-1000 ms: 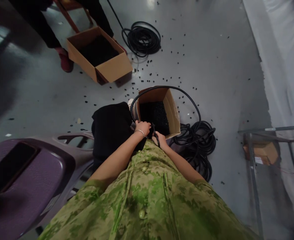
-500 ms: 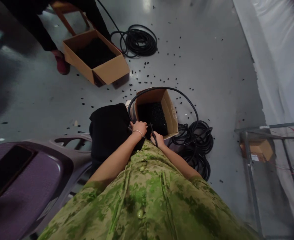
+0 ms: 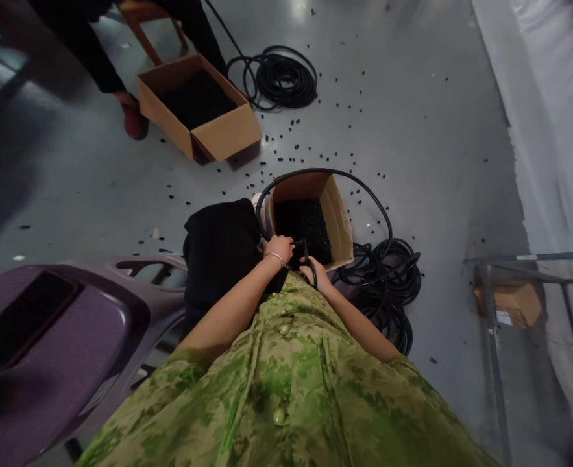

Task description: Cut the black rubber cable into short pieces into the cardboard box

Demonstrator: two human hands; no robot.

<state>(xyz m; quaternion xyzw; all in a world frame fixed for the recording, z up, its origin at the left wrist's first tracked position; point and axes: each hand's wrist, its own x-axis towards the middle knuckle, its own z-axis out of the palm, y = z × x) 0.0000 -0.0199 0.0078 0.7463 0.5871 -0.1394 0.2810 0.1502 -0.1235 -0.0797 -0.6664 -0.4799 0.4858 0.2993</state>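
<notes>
My left hand (image 3: 279, 249) is closed round a black cable (image 3: 332, 171) at the near edge of an open cardboard box (image 3: 339, 220). The cable arches over the far side of the box and runs down to a tangled coil (image 3: 396, 272) on the right. Small black pieces (image 3: 310, 224) fill the box's lower part. My right hand (image 3: 315, 271) is closed on a black-handled tool (image 3: 310, 263), perhaps scissors, just right of my left hand. The tool's tip is too dark to make out.
Another person's red shoe (image 3: 134, 117) is beside a second box (image 3: 230, 133) of black pieces. Behind it lies a cable coil (image 3: 286, 78). A purple chair (image 3: 96, 331) bearing a phone (image 3: 28, 318) stands left; a metal frame (image 3: 495, 363) stands right.
The whole view has shifted, so the scene sits slightly further right. The black tool's handles look turned and wider apart at my right hand. My left hand remains on the cable.
</notes>
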